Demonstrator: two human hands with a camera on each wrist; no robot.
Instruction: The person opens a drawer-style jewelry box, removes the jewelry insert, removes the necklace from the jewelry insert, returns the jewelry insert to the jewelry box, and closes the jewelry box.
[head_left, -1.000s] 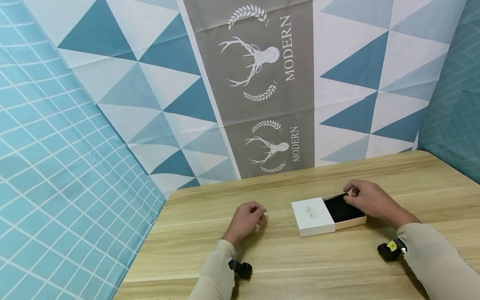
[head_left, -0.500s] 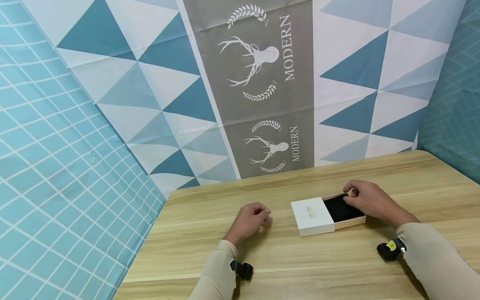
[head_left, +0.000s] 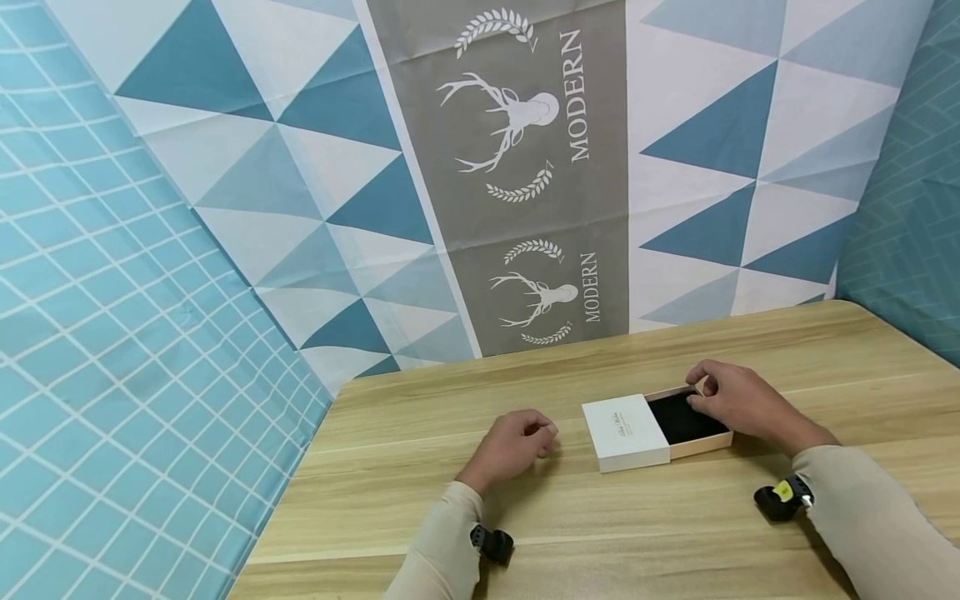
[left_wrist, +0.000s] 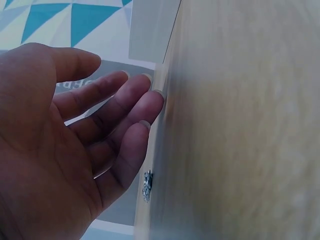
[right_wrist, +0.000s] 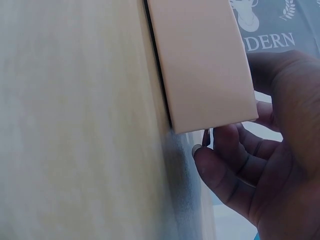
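A white box sleeve [head_left: 626,429] with small gold lettering lies on the table, right of centre in the head view. From its right side a peach drawer [head_left: 701,447] with a black lining [head_left: 677,418] is pulled partway out. My right hand [head_left: 742,404] grips the drawer's far right corner, thumb over the inside and fingers outside the wall. Left of the box, my left hand [head_left: 512,450] hovers near the tabletop with loosely curled fingers and holds nothing. Past its little finger, the left wrist view shows a small shiny chain-like thing [left_wrist: 147,185], which I cannot make out in the head view.
The wooden table [head_left: 600,542] spreads around the box. A patterned cloth backdrop [head_left: 536,167] stands along its far edge, with a blue gridded cloth [head_left: 112,292] at the left. Small black cameras [head_left: 493,546] sit on both wrists.
My left hand has drifted to the right, closer to the box. The right hand stays at the drawer, and the box has not moved.
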